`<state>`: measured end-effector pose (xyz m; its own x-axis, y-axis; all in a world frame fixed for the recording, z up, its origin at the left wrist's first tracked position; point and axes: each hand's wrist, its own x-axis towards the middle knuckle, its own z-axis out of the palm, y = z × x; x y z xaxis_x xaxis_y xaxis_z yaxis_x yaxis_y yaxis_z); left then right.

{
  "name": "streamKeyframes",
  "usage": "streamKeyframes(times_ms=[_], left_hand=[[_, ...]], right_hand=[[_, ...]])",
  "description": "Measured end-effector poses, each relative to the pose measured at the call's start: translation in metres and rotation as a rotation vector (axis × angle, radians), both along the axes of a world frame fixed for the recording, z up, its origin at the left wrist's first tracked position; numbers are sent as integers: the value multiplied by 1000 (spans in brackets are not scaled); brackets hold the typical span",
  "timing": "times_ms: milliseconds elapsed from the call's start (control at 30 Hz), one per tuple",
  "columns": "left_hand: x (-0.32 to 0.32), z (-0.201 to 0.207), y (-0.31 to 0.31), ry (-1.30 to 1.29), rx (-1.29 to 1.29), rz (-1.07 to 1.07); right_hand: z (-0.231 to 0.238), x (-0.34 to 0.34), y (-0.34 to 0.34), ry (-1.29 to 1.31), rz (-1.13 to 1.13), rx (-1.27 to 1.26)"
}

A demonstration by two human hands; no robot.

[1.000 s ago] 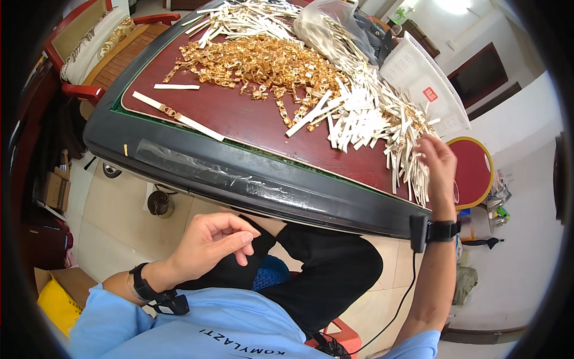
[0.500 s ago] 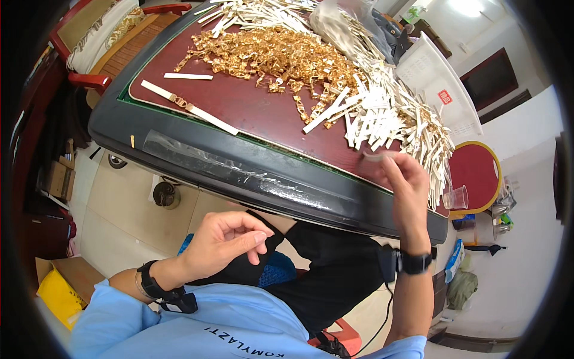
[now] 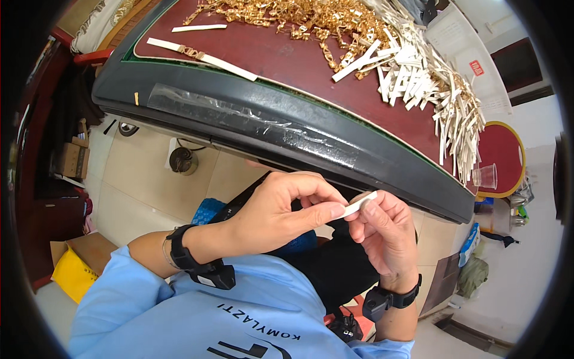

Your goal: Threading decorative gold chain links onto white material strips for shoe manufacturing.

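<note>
Over my lap, just short of the table's near edge, I hold a short white strip. My left hand pinches one end between thumb and fingers. My right hand is closed on the other end, its thumb lying along the strip. On the dark red tabletop lies a white strap with a gold clasp in its length. Beyond it is a loose white strip. Farther back spreads a heap of gold clasps, with a pile of white strips to its right.
The table has a thick black padded edge. A clear plastic cup is at its right corner, near a red round-backed chair. A white plastic basket stands behind the strips. An open carton with a yellow bag is at lower left.
My right hand has come back from beside the strip pile to my lap, bringing a white strip. My left hand has moved right and taken hold of its other end. The view has shifted downward.
</note>
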<state>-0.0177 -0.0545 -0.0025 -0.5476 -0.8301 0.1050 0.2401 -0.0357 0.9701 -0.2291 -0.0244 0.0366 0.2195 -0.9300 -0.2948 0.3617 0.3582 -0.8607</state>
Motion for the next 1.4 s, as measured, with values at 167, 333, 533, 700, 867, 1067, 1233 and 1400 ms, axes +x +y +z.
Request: streamKeyframes(times_ms=[167, 333, 533, 700, 867, 1067, 1233, 1400], left_hand=[[-1, -4, 7, 206, 398, -96], [1, -10, 9, 265, 543, -122], [4, -4, 9, 216, 510, -143], [18, -10, 13, 209, 478, -29], [23, -12, 14, 229, 459, 19], [22, -17, 15, 240, 536, 13], [22, -19, 15, 288, 665, -110], [22, -20, 18, 296, 567, -35]], right_hand=[[-14, 7, 8, 97, 17, -80], [-12, 16, 10, 209, -28, -118], [-10, 8, 10, 249, -65, -195], [-4, 0, 9, 207, -166, -239], [-4, -3, 16, 161, -177, -148], [-4, 1, 22, 186, -128, -228], [12, 10, 27, 636, 221, -647], [19, 11, 27, 799, 336, -804]])
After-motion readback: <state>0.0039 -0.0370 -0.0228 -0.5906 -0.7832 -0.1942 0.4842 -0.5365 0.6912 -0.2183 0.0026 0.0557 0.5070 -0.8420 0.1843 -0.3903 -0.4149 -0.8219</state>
